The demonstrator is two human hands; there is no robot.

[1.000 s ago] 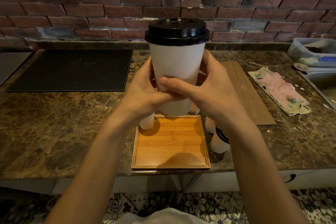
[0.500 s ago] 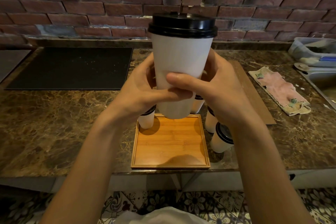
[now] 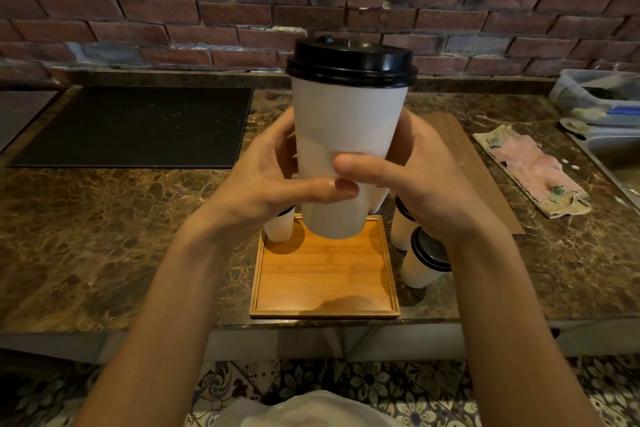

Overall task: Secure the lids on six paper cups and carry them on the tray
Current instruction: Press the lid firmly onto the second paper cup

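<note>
Both hands hold 1 white paper cup point(image 3: 346, 149) upright in the air, above the far edge of the wooden tray point(image 3: 325, 274). A black lid point(image 3: 351, 61) sits on its rim. The left hand point(image 3: 263, 180) takes the cup's left side and the right hand point(image 3: 426, 184) its right. Each grip is curled round the cup wall, and the 2 thumbs meet across the front.

The tray lies at the front of the bench point(image 3: 86, 236), its near rim close to the bench edge. A corner cup point(image 3: 278, 227) with a lid stands at the tray's far left corner; I cannot tell if it is on the tray or just off it. Just right of the tray, under the right wrist, stand a far right cup point(image 3: 401, 229) and a near right cup point(image 3: 424, 267), both lidded and close together.

A wooden board point(image 3: 467, 163) runs back from these cups. Beyond it lie a pink cloth point(image 3: 533, 170), a sink point(image 3: 609, 149) and a plastic tub point(image 3: 595, 100). A black mat point(image 3: 138, 125) lies well apart to the left, with marble bench showing between it and the tray. A brick wall point(image 3: 173, 10) closes the back.
</note>
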